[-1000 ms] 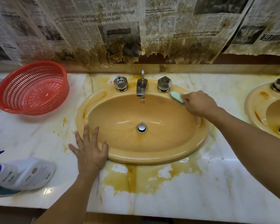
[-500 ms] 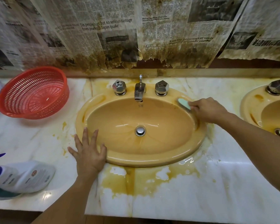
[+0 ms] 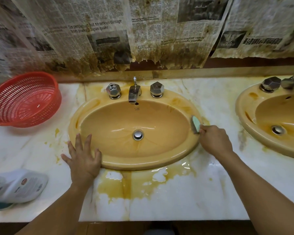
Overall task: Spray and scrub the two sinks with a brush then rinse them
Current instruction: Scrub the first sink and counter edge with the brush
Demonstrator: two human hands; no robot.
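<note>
An orange oval sink [image 3: 122,164] fills the middle of the marble counter, with a chrome tap [image 3: 134,94] and two knobs behind it. My right hand [image 3: 215,139] grips a pale green scrubbing brush [image 3: 195,125], whose bristles press on the sink's right rim. My left hand [image 3: 82,157] lies flat with spread fingers on the counter and the sink's front-left rim. A second orange sink [image 3: 244,114] shows at the right edge, partly cut off. A white spray bottle [image 3: 19,185] lies on its side at the left.
A red plastic basket [image 3: 24,99] stands at the back left of the counter. Orange-stained water pools on the marble [image 3: 134,185] in front of the sink. Stained, torn newspaper [image 3: 143,39] covers the wall behind.
My right hand has drawn the brush from beside the right knob down along the sink's right rim toward me. My left hand has stayed in place. The camera view shifted.
</note>
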